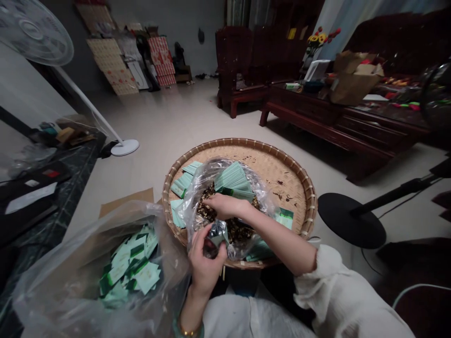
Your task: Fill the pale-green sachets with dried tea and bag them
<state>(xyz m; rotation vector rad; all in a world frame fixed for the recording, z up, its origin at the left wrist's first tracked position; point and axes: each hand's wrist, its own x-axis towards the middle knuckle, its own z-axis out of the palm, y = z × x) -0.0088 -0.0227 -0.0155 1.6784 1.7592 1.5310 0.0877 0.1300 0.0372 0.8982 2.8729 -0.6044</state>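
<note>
Indoors, left fingers [200, 241] clench foil [216, 237] over a bamboo tray [278, 176] and tiled floor [169, 122].

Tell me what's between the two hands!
The head view shows a shiny foil packet between the left hand and the right hand, beside dark dried leaves in a clear plastic bag.

A crumpled clear plastic bag [197, 188] lies open in a round woven bamboo tray [239, 142] — dark dried leaves [234, 230] heaped at its mouth, a stack of mint-green packets [232, 177] banked at its far side. The right hand [225, 206] rests on the leaves, fingers extended; the left hand [206, 263] grips a crinkled silver foil sachet [215, 237] at the bag's near edge.
</note>
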